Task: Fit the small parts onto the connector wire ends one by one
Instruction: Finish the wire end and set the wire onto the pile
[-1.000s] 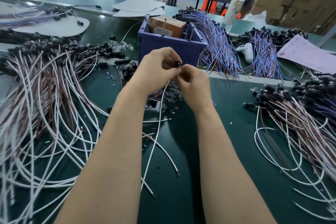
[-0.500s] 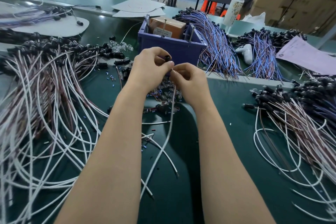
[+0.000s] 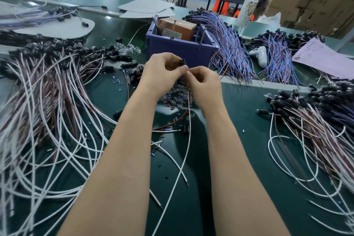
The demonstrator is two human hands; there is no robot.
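My left hand [image 3: 162,74] pinches a small black cylindrical part [image 3: 182,62] between thumb and fingers, just in front of the blue bin. My right hand [image 3: 204,86] touches it fingertip to fingertip and pinches the upper end of a white wire [image 3: 186,147]. That wire hangs down between my forearms to the green mat. Under my hands lies a heap of small loose parts [image 3: 175,97], clear, blue and brown.
A blue bin [image 3: 180,50] with a brown box stands just behind my hands. Large bundles of white and brown wires with black ends [image 3: 47,86] fill the left, and another bundle [image 3: 314,120] the right. Blue wire bundles [image 3: 228,48], a white bottle [image 3: 247,9] and pink paper [image 3: 325,59] lie farther back.
Both hands have shifted slightly left and up. The black part now sticks up above my left thumb, and the hanging wire has swung a little.
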